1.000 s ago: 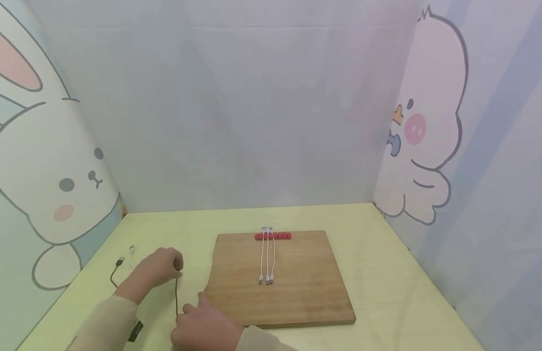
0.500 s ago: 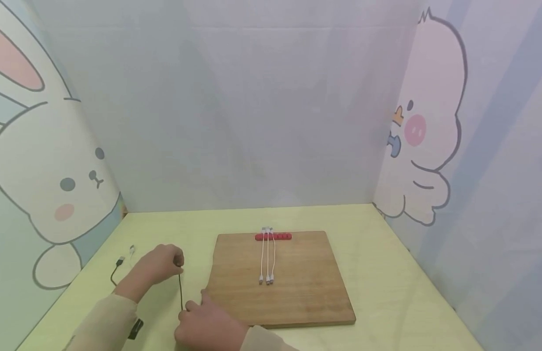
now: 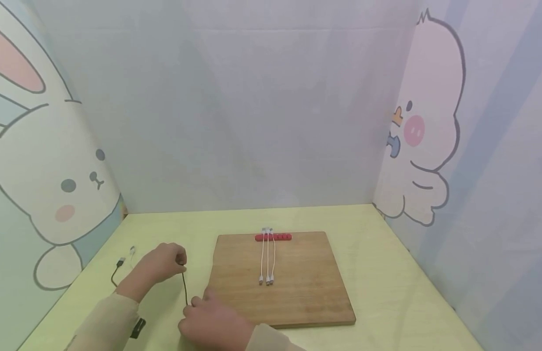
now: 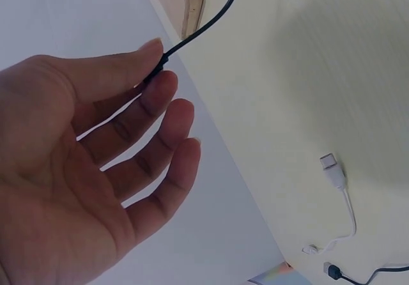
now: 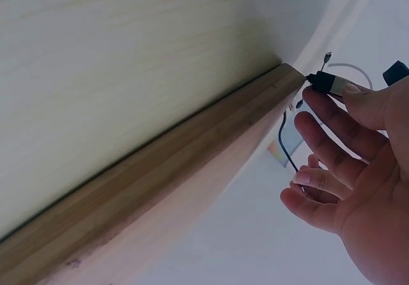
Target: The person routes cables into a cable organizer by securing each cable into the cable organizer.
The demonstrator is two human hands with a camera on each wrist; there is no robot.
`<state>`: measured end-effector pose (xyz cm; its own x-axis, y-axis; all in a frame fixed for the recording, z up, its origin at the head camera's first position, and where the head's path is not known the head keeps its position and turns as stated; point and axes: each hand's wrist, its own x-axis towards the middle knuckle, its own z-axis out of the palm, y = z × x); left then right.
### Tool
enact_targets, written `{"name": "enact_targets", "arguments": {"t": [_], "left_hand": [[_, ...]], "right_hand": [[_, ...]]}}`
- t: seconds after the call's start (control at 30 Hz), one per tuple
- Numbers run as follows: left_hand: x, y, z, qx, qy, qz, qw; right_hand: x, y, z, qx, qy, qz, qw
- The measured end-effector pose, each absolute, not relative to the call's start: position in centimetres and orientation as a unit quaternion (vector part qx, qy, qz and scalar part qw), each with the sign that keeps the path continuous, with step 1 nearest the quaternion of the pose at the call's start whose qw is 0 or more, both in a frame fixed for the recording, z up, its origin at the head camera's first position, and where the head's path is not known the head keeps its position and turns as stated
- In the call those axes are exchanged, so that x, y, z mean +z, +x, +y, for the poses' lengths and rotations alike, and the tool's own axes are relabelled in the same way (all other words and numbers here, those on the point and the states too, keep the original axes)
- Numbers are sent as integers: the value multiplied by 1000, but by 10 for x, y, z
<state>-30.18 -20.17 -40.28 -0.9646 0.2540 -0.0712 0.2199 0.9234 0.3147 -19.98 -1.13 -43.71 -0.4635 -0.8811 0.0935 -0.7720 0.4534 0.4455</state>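
In the head view, my left hand (image 3: 165, 263) is raised over the table, left of a wooden board (image 3: 297, 302). Its thumb and forefinger pinch one end of a short black USB cable (image 3: 185, 287); the left wrist view shows that cable (image 4: 214, 20) running off from the fingertips. My right hand (image 3: 216, 321) is lower, at the board's front left corner. It pinches the cable's other end, a black plug (image 5: 323, 80) with a silvery metal part between thumb and forefinger. On the board, several-slotted red cable holder (image 3: 281, 237) carries three white cables (image 3: 267, 258) side by side.
Left of my left arm lie a white cable (image 4: 337, 176) and another black cable (image 3: 120, 262), partly hidden by the forearm. A black plug (image 3: 138, 328) shows beside the left sleeve. Printed wall sheets (image 3: 253, 122) enclose the table's back and sides.
Both hands have shifted slightly right and away from me, with the black cable stretched between them. The board, red holder and white cables look unchanged.
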Motion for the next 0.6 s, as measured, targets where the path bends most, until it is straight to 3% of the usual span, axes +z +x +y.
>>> {"name": "enact_targets", "arguments": {"t": [0.13,0.6], "left_hand": [[-397,-302,-198,150,122,980,52],[-388,-307,-191,152,132,979,44]], "right_hand": [[-434,-202,-8,-179,487,-840,159],[-425,-210,-1,-147,458,-873,79]]}}
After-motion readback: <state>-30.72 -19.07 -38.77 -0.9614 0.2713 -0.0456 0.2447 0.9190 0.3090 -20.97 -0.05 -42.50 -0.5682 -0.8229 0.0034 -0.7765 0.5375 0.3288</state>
